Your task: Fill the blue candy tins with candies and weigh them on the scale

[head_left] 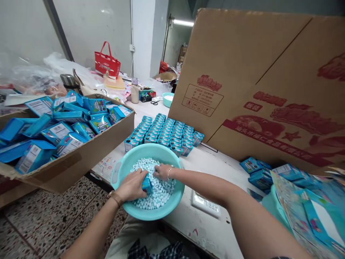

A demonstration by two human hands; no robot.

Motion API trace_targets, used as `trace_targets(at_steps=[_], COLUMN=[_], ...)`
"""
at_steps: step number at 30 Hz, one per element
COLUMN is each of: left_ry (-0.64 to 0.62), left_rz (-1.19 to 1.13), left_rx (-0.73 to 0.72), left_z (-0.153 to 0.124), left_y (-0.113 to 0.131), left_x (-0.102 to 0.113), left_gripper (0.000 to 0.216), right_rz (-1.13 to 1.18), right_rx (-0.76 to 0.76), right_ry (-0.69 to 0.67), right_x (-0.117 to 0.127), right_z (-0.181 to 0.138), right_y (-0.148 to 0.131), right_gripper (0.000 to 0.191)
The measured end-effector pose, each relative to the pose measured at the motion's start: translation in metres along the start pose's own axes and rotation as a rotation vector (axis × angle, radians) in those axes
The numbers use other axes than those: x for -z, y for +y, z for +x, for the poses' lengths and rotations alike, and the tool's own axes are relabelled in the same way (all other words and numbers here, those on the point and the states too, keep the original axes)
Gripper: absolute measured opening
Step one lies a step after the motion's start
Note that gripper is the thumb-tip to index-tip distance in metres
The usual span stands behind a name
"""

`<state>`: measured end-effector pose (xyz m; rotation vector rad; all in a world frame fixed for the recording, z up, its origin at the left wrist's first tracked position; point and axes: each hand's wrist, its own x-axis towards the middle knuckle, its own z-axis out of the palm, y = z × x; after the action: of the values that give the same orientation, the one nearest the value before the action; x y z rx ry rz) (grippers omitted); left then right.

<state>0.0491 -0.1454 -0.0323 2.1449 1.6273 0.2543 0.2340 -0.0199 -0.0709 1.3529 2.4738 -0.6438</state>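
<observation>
A turquoise plastic basin (126,207) holds a heap of small pale blue and white candies (159,192). Over its left side, my left hand (132,185) is closed around a small blue candy box (147,184), held low against the heap. My right hand (163,171) reaches in from the right, its fingers curled together among the candies and their tips partly hidden. Behind the basin, rows of blue candy boxes (164,131) stand close together on the white table (185,230).
On the left, a cardboard carton (107,151) is piled with blue boxes. A large printed carton (242,72) rises at the right like a wall. A white digital scale (206,205) lies right of the basin. Scissors (155,103) and a red bag (107,64) are farther back.
</observation>
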Motion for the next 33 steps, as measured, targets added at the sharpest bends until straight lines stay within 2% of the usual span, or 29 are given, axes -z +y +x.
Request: trace_targets(at_steps=[4, 8, 11, 14, 16, 19, 23, 25, 28, 33], left_ry=[-0.017, -0.009, 0.025, 0.045, 0.108, 0.310, 0.548, 0.634, 0.718, 0.689], left_rz=[0.044, 0.078, 0.094, 0.055, -0.004, -0.101, -0.260, -0.316, -0.372, -0.351], left_rx=[-0.028, -0.052, -0.085, -0.085, -0.046, 0.026, 0.020, 0.021, 0.031, -0.016], left_z=[0.001, -0.001, -0.003, -0.006, -0.007, -0.005, 0.002, 0.005, 0.008, 0.011], left_y=[0.006, 0.010, 0.010, 0.010, 0.010, 0.016, 0.027, 0.031, 0.034, 0.034], left_x=[0.000, -0.003, -0.007, -0.009, -0.007, 0.000, 0.009, 0.011, 0.010, 0.005], left_gripper=[0.054, 0.056, 0.058, 0.061, 0.062, 0.063, 0.062, 0.062, 0.064, 0.065], right_rz=[0.336, 0.731, 1.019, 1.266, 1.395, 1.530, 1.761, 1.844, 1.827, 1.761], right_rx=[-0.245, -0.449, -0.512, -0.475, -0.404, -0.278, -0.104, -0.053, -0.021, 0.016], right_ry=[0.078, 0.278, 0.425, 0.556, 0.655, 0.781, 0.886, 0.892, 0.823, 0.766], right_x=[-0.024, -0.047, -0.055, -0.047, -0.033, -0.005, 0.039, 0.056, 0.070, 0.070], right_z=[-0.018, -0.029, -0.029, -0.029, -0.031, -0.033, -0.035, -0.036, -0.041, -0.050], right_y=[-0.003, -0.021, -0.040, -0.059, -0.071, -0.085, -0.096, -0.098, -0.095, -0.087], right_gripper=[0.029, 0.024, 0.026, 0.027, 0.028, 0.029, 0.026, 0.024, 0.024, 0.020])
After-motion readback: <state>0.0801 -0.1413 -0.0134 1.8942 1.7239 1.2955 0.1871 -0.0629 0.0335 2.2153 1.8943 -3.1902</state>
